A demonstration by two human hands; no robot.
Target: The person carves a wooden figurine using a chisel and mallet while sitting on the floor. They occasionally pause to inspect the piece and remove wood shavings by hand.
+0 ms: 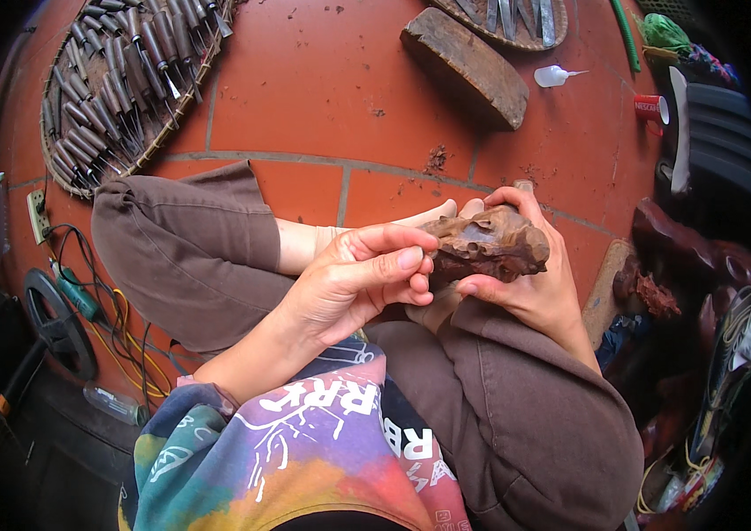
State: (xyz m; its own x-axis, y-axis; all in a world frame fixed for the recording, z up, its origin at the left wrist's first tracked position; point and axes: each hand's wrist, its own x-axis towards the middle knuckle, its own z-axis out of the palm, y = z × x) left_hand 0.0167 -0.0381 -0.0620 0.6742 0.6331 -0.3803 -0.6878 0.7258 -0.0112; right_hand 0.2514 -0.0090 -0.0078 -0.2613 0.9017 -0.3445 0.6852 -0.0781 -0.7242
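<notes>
In front of my crossed legs is a brown carved piece of wood (pixel 492 237), knobbly, with hollows and ridges. My right hand (pixel 542 288) wraps round its right side, thumb below and fingers over the far edge. At the carving's left end is my left hand (pixel 359 273), thumb and forefinger pinched together, the other fingers curled in. Whatever lies between those fingertips, if anything, is too small or hidden to make out. Part of the carving's left end is covered by the left fingers.
A woven tray (pixel 207 69) of wooden-handled carving tools stands at far left. Far right are a wooden block (pixel 464 66), a basket of blades (pixel 542 40), a white squeeze bottle (pixel 554 76) and a red cup (pixel 652 110). Cables (pixel 132 345) lie left; wood crumbs (pixel 436 159) dot the tiles.
</notes>
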